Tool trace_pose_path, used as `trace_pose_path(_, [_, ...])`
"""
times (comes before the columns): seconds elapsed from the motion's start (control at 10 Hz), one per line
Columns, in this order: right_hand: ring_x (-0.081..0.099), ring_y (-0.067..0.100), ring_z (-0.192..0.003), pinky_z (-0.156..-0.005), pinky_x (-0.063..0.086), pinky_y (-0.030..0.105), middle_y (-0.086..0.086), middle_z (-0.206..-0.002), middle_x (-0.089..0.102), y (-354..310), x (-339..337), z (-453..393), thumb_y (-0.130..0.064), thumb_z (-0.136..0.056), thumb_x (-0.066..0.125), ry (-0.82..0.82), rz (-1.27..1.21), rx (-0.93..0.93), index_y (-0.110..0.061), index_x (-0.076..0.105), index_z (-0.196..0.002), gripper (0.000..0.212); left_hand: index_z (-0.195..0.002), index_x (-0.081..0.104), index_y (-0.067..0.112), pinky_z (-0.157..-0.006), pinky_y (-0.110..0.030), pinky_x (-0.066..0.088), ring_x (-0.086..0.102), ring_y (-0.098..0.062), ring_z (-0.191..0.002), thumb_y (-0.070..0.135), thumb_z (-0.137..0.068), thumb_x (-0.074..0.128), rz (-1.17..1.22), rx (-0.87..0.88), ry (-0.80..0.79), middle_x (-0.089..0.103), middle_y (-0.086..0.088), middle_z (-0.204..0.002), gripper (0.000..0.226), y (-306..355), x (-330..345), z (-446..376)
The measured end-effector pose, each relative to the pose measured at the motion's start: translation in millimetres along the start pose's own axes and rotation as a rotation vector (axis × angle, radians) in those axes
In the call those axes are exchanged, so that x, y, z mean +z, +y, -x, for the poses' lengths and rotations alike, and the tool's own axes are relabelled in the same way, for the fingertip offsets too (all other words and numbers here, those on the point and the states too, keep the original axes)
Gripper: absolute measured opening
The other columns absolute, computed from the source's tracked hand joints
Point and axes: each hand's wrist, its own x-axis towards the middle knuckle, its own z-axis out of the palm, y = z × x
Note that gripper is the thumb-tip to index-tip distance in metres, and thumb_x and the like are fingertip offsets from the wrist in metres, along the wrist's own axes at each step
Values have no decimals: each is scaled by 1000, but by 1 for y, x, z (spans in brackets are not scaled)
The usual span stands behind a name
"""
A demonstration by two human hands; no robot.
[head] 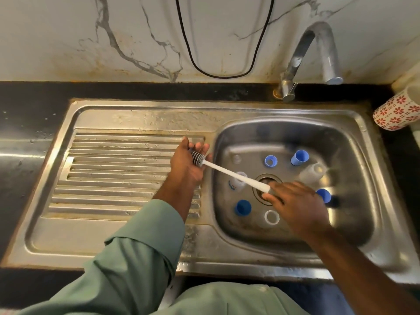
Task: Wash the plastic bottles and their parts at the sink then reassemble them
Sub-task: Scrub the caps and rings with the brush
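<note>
Four blue caps (pixel 271 160), seemingly; one brush (pixel 197 158).

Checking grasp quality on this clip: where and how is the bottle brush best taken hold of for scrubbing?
By the white handle's free end, coming from the right over the basin. The brush lies slanted, its bristle head up-left in the left hand, its thicker handle end down-right at the right hand. A wrap grip there leaves the bristles free; the thin shaft looks less steady to grip.
</note>
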Motion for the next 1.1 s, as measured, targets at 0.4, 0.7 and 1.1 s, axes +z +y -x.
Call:
trace_pose_path(0.4, [56,18,-61,-54,43,26,-2,-66,60,-2,2,2,-41,-93,53,-75,-74,82,-16,72,-88,32,-61,45,24,-97,-38,45,67,-17,-68,31,-104,41,-39,-78,21,54,4,-54,43,0,5,-5])
trace_pose_path(0.7, [51,14,-49,-50,43,24,3,-61,60,-12,-5,5,-51,-86,57,-517,-984,499,-11,75,-94,45,-62,46,23,-105,-48,39,71,-20,-75,50,-105,34,-3,-83,-94,60,3,-60,52,9,10,-3])
trace_pose_path(1.1, [57,7,-55,-54,49,25,-7,-61,61,3,-14,26,-50,-86,60,-228,-596,390,-29,72,-115,37,-93,68,9,-61,-41,59,67,-27,-72,43,-99,56,-985,601,-170,68,-18,-91,36,9,-10,0])
